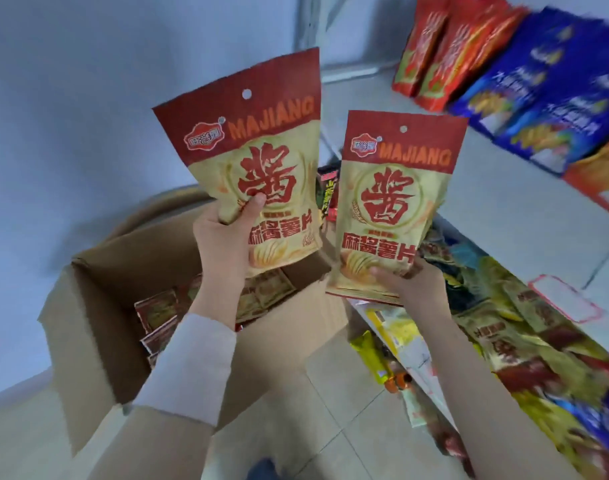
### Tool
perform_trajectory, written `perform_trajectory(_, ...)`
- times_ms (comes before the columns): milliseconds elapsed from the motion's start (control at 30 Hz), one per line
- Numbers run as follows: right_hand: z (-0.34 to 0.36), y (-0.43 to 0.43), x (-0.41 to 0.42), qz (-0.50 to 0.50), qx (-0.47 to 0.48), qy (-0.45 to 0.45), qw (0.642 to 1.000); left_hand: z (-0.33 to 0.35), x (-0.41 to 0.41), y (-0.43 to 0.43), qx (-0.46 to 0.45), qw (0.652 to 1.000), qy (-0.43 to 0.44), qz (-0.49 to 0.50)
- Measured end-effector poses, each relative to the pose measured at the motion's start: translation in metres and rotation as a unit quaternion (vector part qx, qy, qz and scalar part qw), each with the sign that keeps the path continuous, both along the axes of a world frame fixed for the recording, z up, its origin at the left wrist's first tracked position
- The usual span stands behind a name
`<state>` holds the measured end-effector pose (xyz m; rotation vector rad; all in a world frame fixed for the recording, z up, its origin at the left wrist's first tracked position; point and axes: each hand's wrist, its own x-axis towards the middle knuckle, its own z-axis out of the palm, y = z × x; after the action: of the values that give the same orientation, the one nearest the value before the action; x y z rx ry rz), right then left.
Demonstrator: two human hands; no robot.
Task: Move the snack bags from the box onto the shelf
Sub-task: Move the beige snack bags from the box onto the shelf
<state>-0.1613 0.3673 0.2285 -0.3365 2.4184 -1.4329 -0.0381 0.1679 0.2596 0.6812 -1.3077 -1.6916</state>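
Two snack bags were out of the box point(99, 306) and in the air, neither yet on the shelf point(504, 188). The left hand point(223, 244) gripped the larger-looking bag point(258, 157) by its lower half, the thumb among its fingers point(254, 206) pressed across the front. The right hand point(414, 282) pinched the second bag point(393, 202) at its bottom corner, thumb on the face. Both bags stood upright, side by side and apart, above the box's right edge and short of the shelf's near edge.

The task seemed partly done at most. The open box held a layer of red-and-cream packets point(164, 306) of similar print, so a good many loads looked left. On the upper shelf, red bags point(445, 53) and blue bags point(545, 98) stood in a row along the back edge, with bare surface in front of them. A lower tier was crowded with mixed yellow packets point(504, 323), too blurred to read.
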Motion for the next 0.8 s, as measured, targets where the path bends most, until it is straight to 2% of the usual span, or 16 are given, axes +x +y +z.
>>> perform_trajectory(133, 0.032, 0.093, -0.002, -0.058, -0.029, 0.021, 0.998, 0.034, -0.031, 0.076, -0.043, 0.997, 0.028, -0.059)
perform_trajectory(467, 0.066, 0.353, -0.006, -0.216, -0.058, 0.045, 0.974, 0.076, -0.117, 0.323, -0.074, 0.971, 0.061, -0.22)
perform_trajectory(633, 0.072, 0.437, -0.02, -0.278, -0.081, 0.06, 0.955, 0.088, -0.159, 0.411, -0.079, 0.951, 0.05, -0.296)
perform_trajectory(800, 0.076, 0.488, -0.048, -0.323, -0.095, 0.066, 0.939, 0.09, -0.209, 0.465, -0.091, 0.935, 0.041, -0.34)
